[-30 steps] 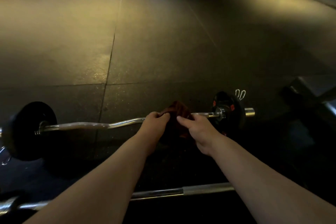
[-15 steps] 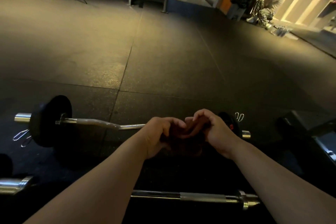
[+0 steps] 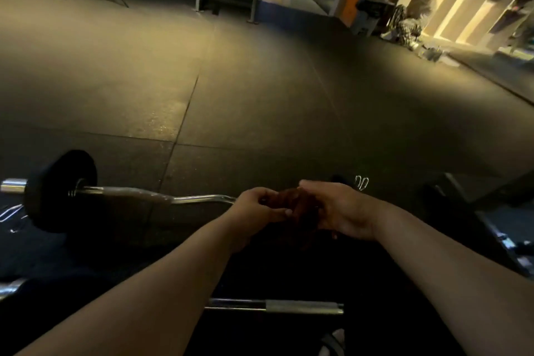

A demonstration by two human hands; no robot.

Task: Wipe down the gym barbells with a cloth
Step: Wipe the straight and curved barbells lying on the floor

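Both hands held together ahead of the body, forearms bare and extended.
The left hand (image 3: pixel 254 209) and the right hand (image 3: pixel 338 208) are seen close together at mid-frame, with a dark red cloth (image 3: pixel 293 204) bunched between them. The left fingers are curled over the cloth, with the thumb laid along its near side. The right fingers are curled round its other side. Both forearms are stretched forward from the lower corners and converge toward the hands.

Curl bar (image 3: pixel 199 199) right end hidden behind hands (image 3: pixel 338 211); cloth (image 3: pixel 297 208) murky.
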